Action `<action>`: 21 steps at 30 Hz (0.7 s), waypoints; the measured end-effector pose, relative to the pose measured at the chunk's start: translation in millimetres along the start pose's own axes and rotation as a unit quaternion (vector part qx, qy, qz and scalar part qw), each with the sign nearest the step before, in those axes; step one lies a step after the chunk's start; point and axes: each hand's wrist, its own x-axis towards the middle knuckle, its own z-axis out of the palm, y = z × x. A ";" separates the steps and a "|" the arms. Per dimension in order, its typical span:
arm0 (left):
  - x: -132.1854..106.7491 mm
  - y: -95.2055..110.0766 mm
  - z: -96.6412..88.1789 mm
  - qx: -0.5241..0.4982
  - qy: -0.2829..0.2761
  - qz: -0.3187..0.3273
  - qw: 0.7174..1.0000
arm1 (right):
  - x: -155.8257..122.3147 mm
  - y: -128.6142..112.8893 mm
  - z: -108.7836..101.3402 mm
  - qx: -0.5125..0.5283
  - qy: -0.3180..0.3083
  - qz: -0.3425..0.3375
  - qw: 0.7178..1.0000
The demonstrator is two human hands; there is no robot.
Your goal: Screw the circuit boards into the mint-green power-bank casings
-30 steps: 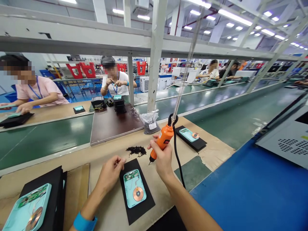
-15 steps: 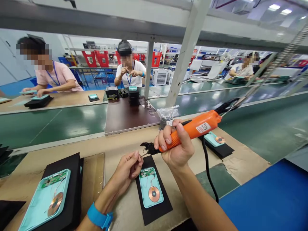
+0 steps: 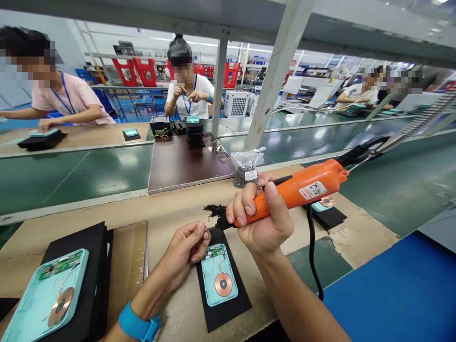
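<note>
My left hand [image 3: 183, 251] pinches something small, I cannot tell what, above the teal case [image 3: 215, 278] on the black mat [image 3: 210, 313]. My right hand [image 3: 261, 213] grips the orange electric screwdriver [image 3: 302, 190], its tip near the pile of black screws [image 3: 215, 210].

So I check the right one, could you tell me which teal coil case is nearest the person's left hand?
The middle case, on the black mat under that hand; the far-left case and far-right case lie farther off.
</note>
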 end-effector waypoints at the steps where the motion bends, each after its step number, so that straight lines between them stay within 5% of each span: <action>1: 0.2 0.1 0.3 0.004 0.002 -0.001 1.000 | -0.1 -0.1 0.4 0.000 0.001 0.000 1.000; 8: -2.0 -1.3 1.9 0.004 0.001 -0.007 1.000 | -3.9 1.4 3.4 -0.028 0.006 0.005 1.000; 12: -1.1 1.0 -2.4 0.115 0.011 0.024 0.993 | -7.1 2.1 0.1 -0.036 -0.033 0.006 0.999; 17: 3.2 -7.6 -8.1 0.397 0.076 0.166 0.899 | -4.8 -3.5 -8.2 -0.083 -0.092 0.076 0.989; 21: 3.0 -20.7 -3.3 0.497 0.053 0.150 0.853 | -5.8 -2.5 -15.0 -0.115 -0.102 0.115 0.981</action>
